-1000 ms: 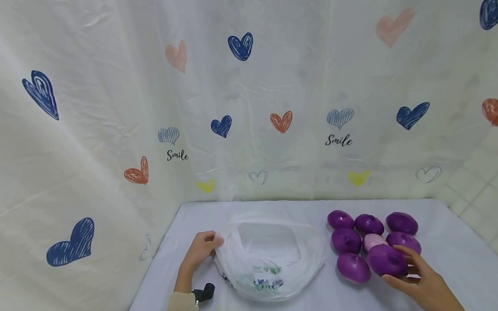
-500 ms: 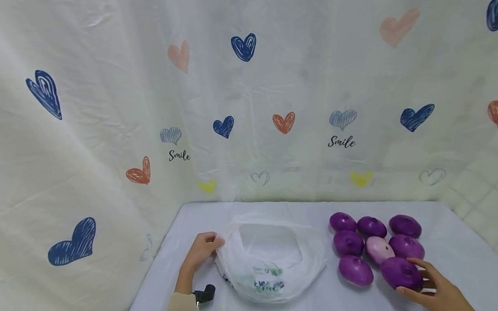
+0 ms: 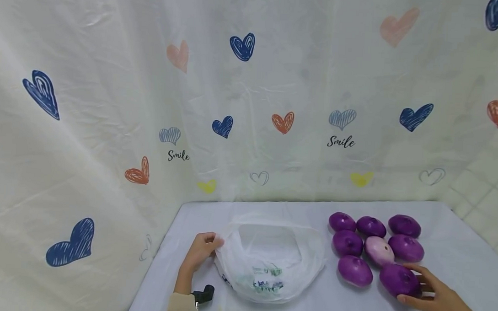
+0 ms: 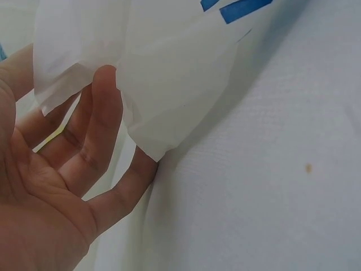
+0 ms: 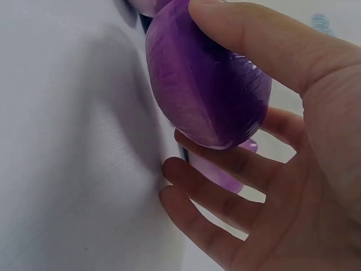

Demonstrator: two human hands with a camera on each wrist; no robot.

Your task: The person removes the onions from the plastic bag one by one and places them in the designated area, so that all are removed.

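In the head view, my left hand (image 3: 202, 252) pinches the left edge of a white plastic bag (image 3: 265, 284), whose mouth gapes upward. The left wrist view has the bag's thin film (image 4: 169, 84) hanging over the fingers (image 4: 101, 130). At the right, my right hand (image 3: 437, 292) holds a purple onion (image 3: 399, 279) from its right side. Up close in the right wrist view, the thumb lies on top of this onion (image 5: 208, 84), with other fingers spread below and behind it. It sits at the front of a group of onions, just before a paler pink-white onion (image 3: 379, 250).
Several more purple onions (image 3: 354, 270) lie in loose rows on the white-covered table (image 3: 309, 304), right of the bag. A curtain with printed hearts (image 3: 283, 123) hangs behind the table. A black device (image 3: 204, 294) is strapped at the left wrist.
My right hand has moved the onion right and toward me, down to the front of the group, uncovering the pale onion. The left hand keeps its place on the bag.
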